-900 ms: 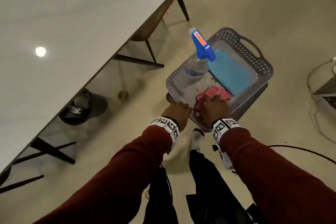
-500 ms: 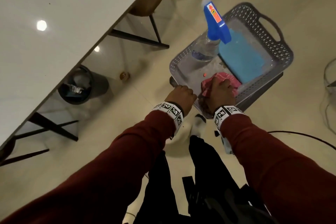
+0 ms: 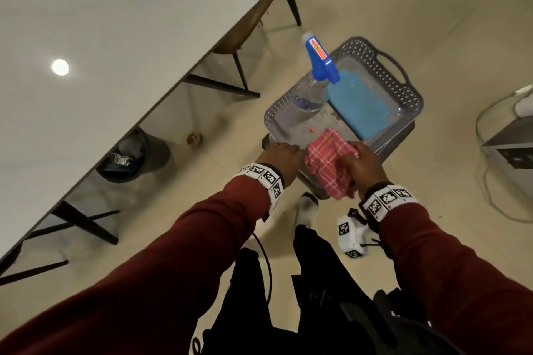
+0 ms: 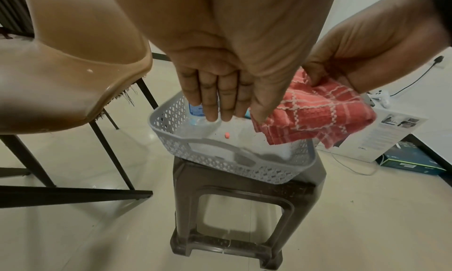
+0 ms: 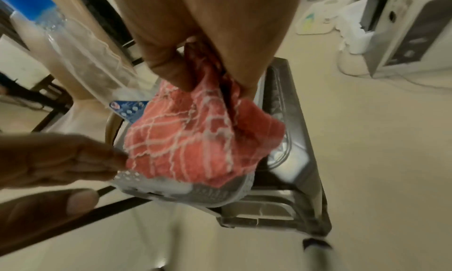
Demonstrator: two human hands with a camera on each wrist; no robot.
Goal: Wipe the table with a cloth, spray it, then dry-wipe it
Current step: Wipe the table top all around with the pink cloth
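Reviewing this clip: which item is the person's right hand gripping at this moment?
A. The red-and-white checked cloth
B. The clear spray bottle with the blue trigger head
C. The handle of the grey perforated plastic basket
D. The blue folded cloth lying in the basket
A: the right hand has its fingers closed round the red-and-white checked cloth, lifted above the grey perforated plastic basket, while the clear spray bottle with the blue trigger head stands untouched.

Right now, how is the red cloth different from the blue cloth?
The red cloth is checked with white lines; the blue cloth is plain. The red cloth is bunched up in the right hand, lifted over the basket edge; the blue cloth lies flat inside the basket, untouched. Both are cleaning cloths.
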